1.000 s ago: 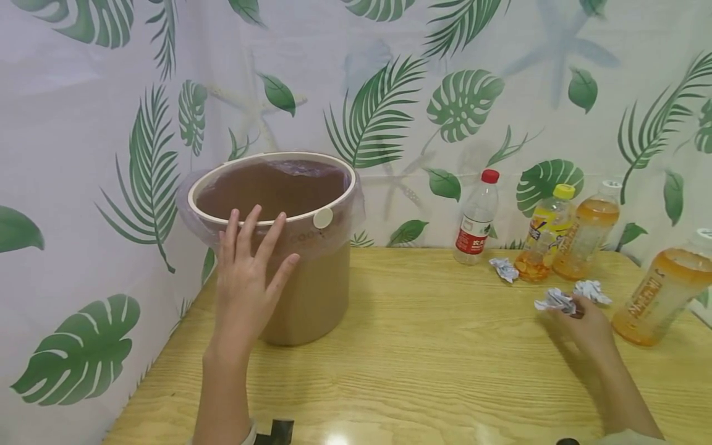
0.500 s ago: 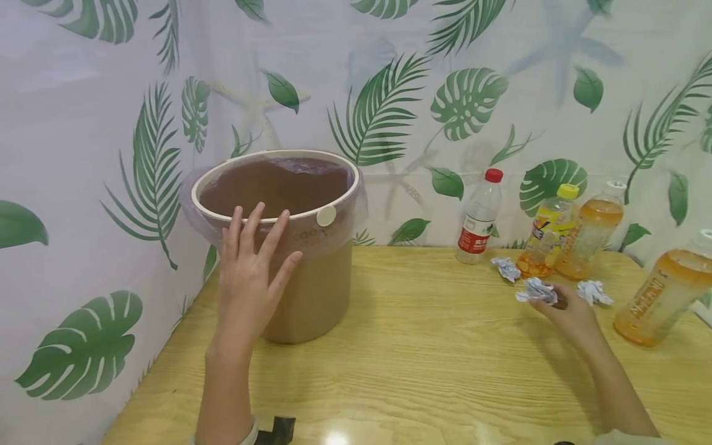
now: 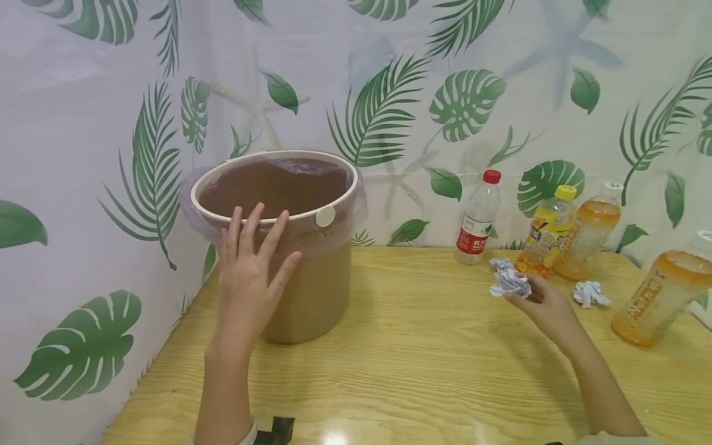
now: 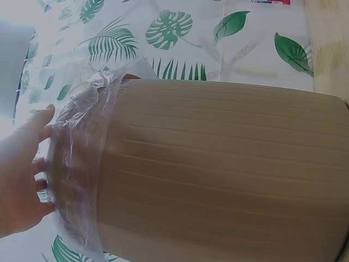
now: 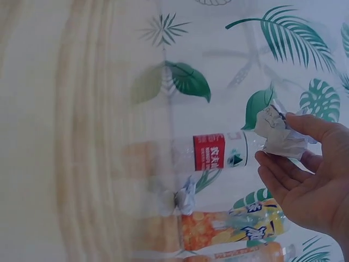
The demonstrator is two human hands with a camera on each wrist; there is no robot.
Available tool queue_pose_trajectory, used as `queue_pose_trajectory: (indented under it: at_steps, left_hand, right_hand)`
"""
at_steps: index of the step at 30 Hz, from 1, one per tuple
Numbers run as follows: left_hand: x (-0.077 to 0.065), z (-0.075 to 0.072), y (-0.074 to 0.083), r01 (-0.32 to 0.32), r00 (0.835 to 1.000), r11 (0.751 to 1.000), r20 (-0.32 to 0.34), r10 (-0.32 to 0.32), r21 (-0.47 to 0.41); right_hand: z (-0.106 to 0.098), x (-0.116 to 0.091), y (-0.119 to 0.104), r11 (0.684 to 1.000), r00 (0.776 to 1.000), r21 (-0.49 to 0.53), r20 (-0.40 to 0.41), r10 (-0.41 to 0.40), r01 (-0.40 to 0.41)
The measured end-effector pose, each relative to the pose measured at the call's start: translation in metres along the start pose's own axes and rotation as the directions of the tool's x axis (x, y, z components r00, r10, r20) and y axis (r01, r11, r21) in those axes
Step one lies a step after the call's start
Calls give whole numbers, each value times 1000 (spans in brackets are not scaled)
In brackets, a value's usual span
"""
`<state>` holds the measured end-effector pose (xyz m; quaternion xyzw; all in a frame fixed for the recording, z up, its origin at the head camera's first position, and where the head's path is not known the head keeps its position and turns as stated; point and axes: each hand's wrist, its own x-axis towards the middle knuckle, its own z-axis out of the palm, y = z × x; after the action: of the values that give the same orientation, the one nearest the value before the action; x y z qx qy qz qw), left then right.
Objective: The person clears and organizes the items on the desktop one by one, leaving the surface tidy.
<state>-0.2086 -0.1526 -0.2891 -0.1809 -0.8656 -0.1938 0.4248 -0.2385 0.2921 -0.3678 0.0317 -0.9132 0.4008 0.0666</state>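
Note:
A brown trash bin (image 3: pixel 317 303) with a cream rim and a clear purplish liner folded over it stands upright at left. Against its near rim rests my left hand (image 3: pixel 247 278), fingers spread and mostly straight. In the left wrist view, that hand's fingertips touch the liner (image 4: pixel 82 142) at the mouth. My right hand (image 3: pixel 550 309) pinches a crumpled paper ball (image 3: pixel 512 284) between thumb and fingers, raised above the table. The right wrist view shows the same paper ball (image 5: pixel 281 134) at the fingertips. Partly hidden behind it, another crumpled paper (image 3: pixel 500 263) lies near the bottles.
A red-capped bottle (image 3: pixel 477 222), a yellow-capped bottle (image 3: pixel 547 232) and a white-capped bottle (image 3: pixel 592 228) stand at the back right. Nearer is another white-capped bottle (image 3: pixel 667 296). One more paper ball (image 3: pixel 591 293) lies beside my right hand. A leaf-patterned sheet (image 3: pixel 389 123) backs the wooden table (image 3: pixel 400 371).
My right hand has moved left and slightly up with the paper ball, away from the paper at its right. My left hand stays at the bin's rim.

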Motion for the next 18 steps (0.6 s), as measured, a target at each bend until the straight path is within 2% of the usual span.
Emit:
queue_pose_trajectory:
  at_steps: [8, 18]
  left_hand:
    - [1, 0, 0, -1, 1000, 1000, -4, 1, -2]
    - [0, 0, 0, -1, 1000, 1000, 3, 1, -8]
  right_hand:
    - [0, 7, -25, 998, 998, 35, -25, -51, 52]
    - [2, 13, -58, 985, 985, 29, -45, -167, 168]
